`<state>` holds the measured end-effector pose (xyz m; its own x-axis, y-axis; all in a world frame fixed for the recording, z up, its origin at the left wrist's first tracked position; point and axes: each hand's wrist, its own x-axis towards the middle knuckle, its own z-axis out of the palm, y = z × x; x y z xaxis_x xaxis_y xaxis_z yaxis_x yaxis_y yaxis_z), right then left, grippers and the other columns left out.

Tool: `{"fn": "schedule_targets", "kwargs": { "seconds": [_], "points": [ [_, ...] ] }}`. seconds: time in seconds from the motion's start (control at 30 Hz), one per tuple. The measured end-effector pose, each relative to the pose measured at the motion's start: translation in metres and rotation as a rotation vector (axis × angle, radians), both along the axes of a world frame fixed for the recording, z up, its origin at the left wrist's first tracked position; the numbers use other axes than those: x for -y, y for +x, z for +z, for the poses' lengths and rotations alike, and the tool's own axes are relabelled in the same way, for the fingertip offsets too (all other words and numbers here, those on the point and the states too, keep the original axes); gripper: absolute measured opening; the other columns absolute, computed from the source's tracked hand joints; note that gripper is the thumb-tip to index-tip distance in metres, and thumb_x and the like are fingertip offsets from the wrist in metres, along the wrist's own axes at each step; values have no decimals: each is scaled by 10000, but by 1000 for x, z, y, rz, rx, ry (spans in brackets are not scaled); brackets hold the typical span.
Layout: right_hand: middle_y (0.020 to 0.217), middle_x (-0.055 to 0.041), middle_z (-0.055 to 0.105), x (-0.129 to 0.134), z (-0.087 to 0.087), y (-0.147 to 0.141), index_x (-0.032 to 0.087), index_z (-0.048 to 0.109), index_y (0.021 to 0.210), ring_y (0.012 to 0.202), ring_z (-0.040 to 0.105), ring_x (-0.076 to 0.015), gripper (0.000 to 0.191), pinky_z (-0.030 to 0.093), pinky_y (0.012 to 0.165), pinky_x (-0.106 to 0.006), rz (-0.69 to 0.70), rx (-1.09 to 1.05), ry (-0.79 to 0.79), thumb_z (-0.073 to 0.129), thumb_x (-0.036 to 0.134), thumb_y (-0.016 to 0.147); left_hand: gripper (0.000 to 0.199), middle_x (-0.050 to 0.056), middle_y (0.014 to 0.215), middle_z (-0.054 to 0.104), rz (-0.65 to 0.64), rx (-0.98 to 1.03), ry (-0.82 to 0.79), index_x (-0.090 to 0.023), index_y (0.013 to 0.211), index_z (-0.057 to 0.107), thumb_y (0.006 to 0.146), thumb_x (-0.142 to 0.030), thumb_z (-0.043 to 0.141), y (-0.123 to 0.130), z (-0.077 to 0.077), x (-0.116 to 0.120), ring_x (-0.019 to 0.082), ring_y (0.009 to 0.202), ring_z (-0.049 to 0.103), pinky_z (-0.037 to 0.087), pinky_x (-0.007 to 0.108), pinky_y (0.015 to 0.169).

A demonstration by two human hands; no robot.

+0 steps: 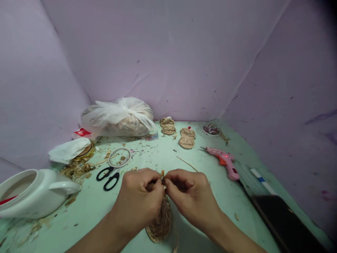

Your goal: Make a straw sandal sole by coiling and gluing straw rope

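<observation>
My left hand (143, 193) and my right hand (188, 196) meet in the middle, fingers pinched at the far end of a woven straw sole (160, 225). The sole is long, rounded and brown, coiled from plaited fibre, and its near part hangs below my hands. A short tan tip of straw (162, 173) pokes up between the fingertips. Exactly how each hand shares the grip is partly hidden by the fingers. From the lower end a thin loose strand (176, 242) trails to the right.
Black-handled scissors (111, 179) and a tape roll (119, 157) lie left. A pink glue gun (222, 160), lit red, lies right near a black object (286, 221). Behind are small woven pieces (186, 138), a bead dish (211, 130) and a plastic bag (121, 119). A white pot (34, 193) lies at left.
</observation>
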<state>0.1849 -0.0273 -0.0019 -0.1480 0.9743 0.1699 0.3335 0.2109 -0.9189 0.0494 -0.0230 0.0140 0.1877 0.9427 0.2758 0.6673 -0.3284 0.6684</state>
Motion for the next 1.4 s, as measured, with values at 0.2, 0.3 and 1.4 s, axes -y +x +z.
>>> {"fn": "schedule_targets", "kwargs": {
  "seconds": [0.2,0.3,1.4],
  "points": [
    [540,0,571,-2,0,0,145,632,634,488,493,-96,173,395,456,-189,-13,-52,-56,489,193,720,229,-14,443,533,19,39,-105,-143,531,639,678,-150,463,1,2,-2,87,432,444,332,187,433],
    [549,-7,591,-2,3,1,143,635,644,490,509,-101,160,410,458,-194,-8,-71,-70,506,208,714,230,-3,455,565,24,62,-129,-146,539,648,690,-180,478,1,4,-1,96,437,473,352,186,431],
    [506,32,508,-3,-2,2,145,614,613,462,424,-69,160,335,436,-174,35,20,39,484,136,706,197,-20,459,502,-21,84,-148,-139,518,582,661,-177,451,0,0,2,79,436,424,319,186,433]
  ]
}}
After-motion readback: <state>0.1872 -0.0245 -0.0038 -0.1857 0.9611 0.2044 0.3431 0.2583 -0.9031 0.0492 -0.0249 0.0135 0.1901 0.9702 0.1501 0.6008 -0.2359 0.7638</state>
